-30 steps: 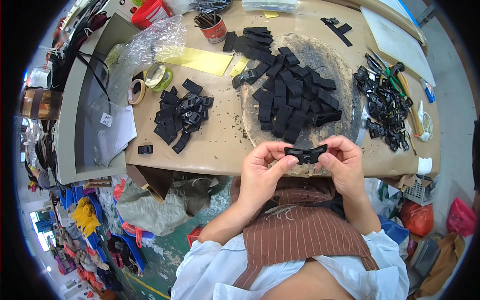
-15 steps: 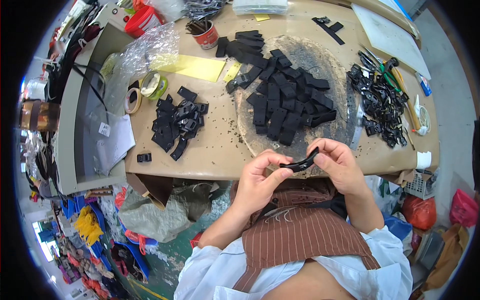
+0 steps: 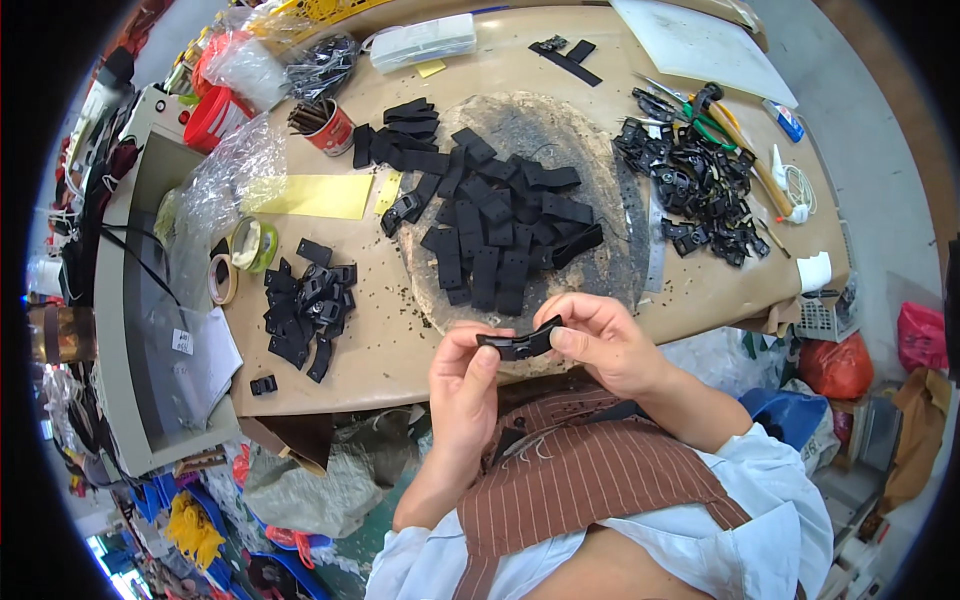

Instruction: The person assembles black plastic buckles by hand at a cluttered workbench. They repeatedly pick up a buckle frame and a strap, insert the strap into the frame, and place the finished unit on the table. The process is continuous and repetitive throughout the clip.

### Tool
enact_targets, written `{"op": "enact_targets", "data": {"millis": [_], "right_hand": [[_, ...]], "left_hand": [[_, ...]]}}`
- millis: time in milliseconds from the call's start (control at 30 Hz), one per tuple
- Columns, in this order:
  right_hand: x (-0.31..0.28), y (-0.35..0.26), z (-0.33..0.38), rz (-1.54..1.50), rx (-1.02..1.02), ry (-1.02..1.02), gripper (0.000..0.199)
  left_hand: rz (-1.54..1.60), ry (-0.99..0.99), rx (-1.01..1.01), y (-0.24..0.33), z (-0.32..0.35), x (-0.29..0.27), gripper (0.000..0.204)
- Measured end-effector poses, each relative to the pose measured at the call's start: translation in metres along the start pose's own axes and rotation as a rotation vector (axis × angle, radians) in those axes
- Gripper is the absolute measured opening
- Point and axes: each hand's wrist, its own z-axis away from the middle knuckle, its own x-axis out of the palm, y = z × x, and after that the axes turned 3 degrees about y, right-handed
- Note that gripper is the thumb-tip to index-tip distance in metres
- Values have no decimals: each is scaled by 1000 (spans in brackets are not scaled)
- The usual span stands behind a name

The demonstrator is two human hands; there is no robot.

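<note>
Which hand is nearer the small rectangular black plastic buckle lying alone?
Left. The left hand is right of the small black plastic buckle; the right hand is farther right.

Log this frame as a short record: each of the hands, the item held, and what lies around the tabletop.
Left hand: thumb and fingers pinching the left end of a short black piece
Right hand: pinching its right end
Held item: bent, near the front edge
Middle: heap of black strips, mostly on a round worn board
Left: smaller black pile; tape roll beside a green tub
Right: jumble of black parts
</note>
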Motion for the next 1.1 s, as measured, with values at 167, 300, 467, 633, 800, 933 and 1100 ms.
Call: {"op": "enact_targets", "data": {"millis": [167, 300, 467, 633, 800, 933, 1100], "right_hand": [[-16, 4, -6, 147, -68, 6, 17], [-102, -53, -41, 1055, -701, 660, 23], [-230, -104, -46, 1627, -485, 1044, 41], [-193, -89, -51, 1374, -411, 714, 33], [-139, -76, -38, 1248, -588, 711, 24], [-105, -62, -31, 1246, -790, 691, 18], [-51, -52, -25, 1329, -755, 443, 19]], "left_hand": [[-86, 34, 89, 8, -10, -21, 8], [-91, 373, 126, 57, -34, -88, 21], [-972, 796, 439, 78, -48, -143, 46], [-992, 728, 490, 54, -37, -135, 44], [-879, 446, 384, 31, -26, -60, 36], [-839, 167, 267, 9, -18, -18, 33], [-727, -41, 186, -5, -18, 12, 37]]}}
